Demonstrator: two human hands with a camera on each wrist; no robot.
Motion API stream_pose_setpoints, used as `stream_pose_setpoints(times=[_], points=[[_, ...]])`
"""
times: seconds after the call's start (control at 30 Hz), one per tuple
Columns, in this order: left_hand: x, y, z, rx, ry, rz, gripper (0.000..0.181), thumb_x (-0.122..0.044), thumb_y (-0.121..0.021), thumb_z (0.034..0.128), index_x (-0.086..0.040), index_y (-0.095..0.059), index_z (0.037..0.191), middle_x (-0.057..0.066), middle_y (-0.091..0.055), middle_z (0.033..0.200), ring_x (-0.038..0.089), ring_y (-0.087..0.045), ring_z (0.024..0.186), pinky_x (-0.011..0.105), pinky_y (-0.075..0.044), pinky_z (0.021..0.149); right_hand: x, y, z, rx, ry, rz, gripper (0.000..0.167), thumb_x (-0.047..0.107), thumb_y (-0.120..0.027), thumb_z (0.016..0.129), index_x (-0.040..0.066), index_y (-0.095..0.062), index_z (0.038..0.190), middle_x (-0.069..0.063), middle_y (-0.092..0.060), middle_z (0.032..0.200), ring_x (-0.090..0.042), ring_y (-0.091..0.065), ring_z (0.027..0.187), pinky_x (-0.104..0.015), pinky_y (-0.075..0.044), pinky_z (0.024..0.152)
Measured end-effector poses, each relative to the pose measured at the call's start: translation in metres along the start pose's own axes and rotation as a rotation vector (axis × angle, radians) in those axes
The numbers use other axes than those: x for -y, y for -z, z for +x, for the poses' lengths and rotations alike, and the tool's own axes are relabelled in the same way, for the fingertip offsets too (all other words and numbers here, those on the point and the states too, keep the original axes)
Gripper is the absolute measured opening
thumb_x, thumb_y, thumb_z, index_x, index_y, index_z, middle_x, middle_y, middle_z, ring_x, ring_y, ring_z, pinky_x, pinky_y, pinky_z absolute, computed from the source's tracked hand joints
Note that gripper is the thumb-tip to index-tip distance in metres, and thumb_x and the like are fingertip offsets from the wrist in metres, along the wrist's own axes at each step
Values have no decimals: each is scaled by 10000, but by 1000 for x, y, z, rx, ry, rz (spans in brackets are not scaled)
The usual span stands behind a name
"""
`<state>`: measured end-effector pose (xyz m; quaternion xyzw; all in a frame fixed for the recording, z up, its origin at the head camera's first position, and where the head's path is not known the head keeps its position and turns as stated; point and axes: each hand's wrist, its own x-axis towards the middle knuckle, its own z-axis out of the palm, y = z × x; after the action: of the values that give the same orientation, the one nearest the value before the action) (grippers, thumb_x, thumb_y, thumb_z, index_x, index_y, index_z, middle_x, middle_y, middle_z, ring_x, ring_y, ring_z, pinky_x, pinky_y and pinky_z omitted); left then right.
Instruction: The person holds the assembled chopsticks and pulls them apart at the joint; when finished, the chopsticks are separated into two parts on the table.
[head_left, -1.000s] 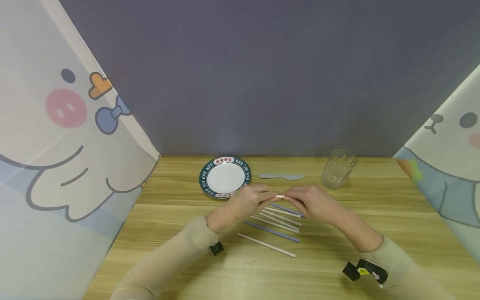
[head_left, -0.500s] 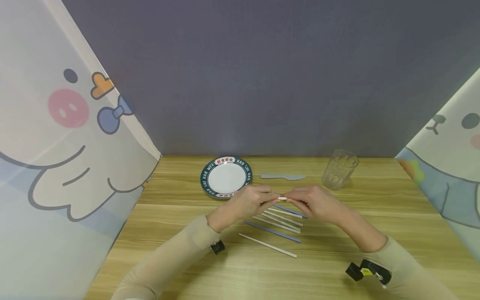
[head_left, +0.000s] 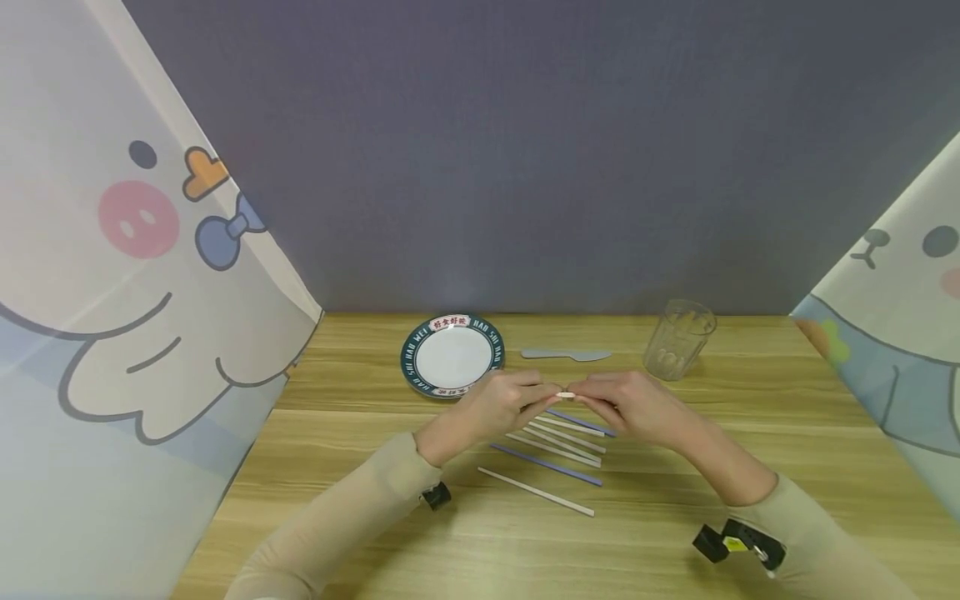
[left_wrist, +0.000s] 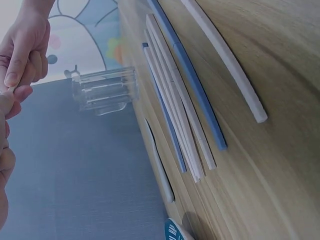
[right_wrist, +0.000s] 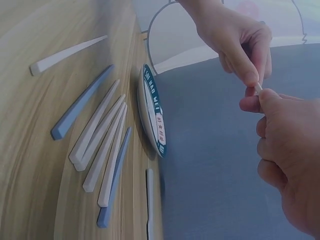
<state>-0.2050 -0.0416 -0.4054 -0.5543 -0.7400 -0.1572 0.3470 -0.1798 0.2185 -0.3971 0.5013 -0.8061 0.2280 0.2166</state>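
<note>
My left hand [head_left: 498, 404] and right hand [head_left: 630, 407] meet above the table, fingertip to fingertip. Between them they pinch a small white piece [head_left: 566, 395], each holding one end with thumb and forefinger. In the right wrist view only a sliver of the white piece [right_wrist: 258, 88] shows between the fingertips, so its kind is unclear. Below the hands lie several white chopsticks [head_left: 558, 450] and two blue ones, the nearer blue chopstick [head_left: 546, 464] lying apart from the cluster. One white chopstick [head_left: 536, 491] lies closest to me.
Behind the left hand sits a round plate [head_left: 411, 379] with a dark green rim. A pale knife [head_left: 566, 355] lies to its right, and a clear ribbed glass [head_left: 677, 342] stands at the back right. A grey wall [head_left: 480, 167] rises at the table's far edge.
The head view shifts very slightly. Both hands keep pinching the white piece in nearly the same place, and the things on the table stay put.
</note>
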Motion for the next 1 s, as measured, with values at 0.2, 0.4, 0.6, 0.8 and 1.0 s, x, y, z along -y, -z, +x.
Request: stream_pose_setpoints(times=[0.2, 0.4, 0.6, 0.8, 1.0], points=[[0, 0, 0, 9, 4, 42, 125, -197, -868, 896, -128, -834, 994, -66, -676, 782, -11, -552, 562, 76, -457, 552, 2, 0, -1, -6, -3, -39, 212, 153, -594, 1098, 73, -791, 1105, 33, -771, 906, 22, -588, 678, -163, -525, 636], [-1, -3, 3, 91, 43, 195, 107, -289, -792, 974, -185, -769, 965, -99, -656, 732, -1, -483, 503, 148, -399, 452, 5, 4, 0, 12, -37, -76, 131, 48, -686, 1011, 156, -691, 937, 105, -596, 730, 75, -432, 601, -121, -419, 556], [-1, 1, 7, 189, 52, 309, 296, -363, -721, 1021, -209, -589, 805, -114, -470, 551, 12, -215, 507, 178, -188, 440, 7, 7, 5, 64, -67, -91, 270, 221, -507, 1138, 191, -555, 875, 161, -351, 633, 121, -196, 578, -82, -217, 493], [-1, 6, 8, 225, 87, 200, 278, -325, -725, 1022, -189, -593, 818, -111, -394, 513, 1, -198, 490, 169, -176, 427, 5, 9, 5, 106, -94, -73, 403, 370, -346, 1165, 186, -526, 856, 165, -322, 635, 115, -202, 557, -94, -225, 482], [-3, 9, 6, 238, 137, 110, 301, -293, -708, 1035, -177, -558, 802, -111, -334, 542, 7, -249, 484, 170, -200, 420, 3, 7, 3, 115, -95, -49, 321, 348, -412, 1157, 218, -536, 891, 171, -346, 634, 115, -242, 553, -88, -265, 478]])
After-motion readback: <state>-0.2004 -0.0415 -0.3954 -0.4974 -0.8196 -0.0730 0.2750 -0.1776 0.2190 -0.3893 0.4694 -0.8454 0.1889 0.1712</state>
